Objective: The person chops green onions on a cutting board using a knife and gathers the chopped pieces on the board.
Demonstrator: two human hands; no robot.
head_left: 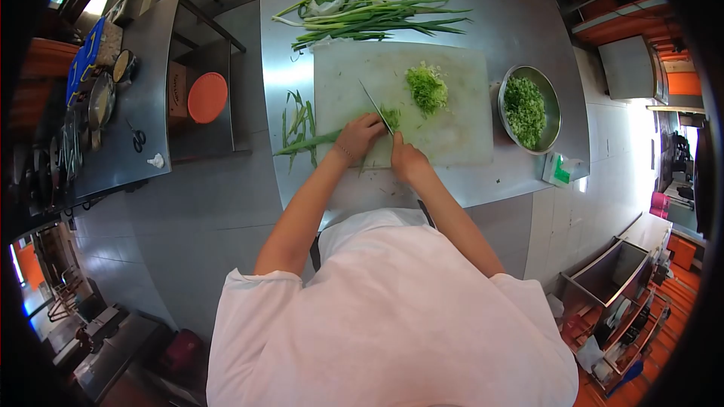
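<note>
My right hand (408, 160) is closed round the handle of a knife (375, 105), whose blade points away over the white cutting board (464, 136). Just left of the blade, my left hand (360, 138) grips a bunch of green onions (308, 143), their long ends sticking out leftward past the board. Freshly cut bits (391, 116) lie against the blade's right side. Farther back on the board is a heap of chopped green onion (427, 90). A metal bowl (556, 121) at the right holds more chopped green onion (525, 111).
Whole green onions (377, 11) lie behind the board on the steel table (505, 0). Loose trimmed leaves (300, 117) are left of it. A small white-and-green packet (559, 171) sits near the right front edge. On a side table are scissors (136, 138); a red lid (207, 98) is below.
</note>
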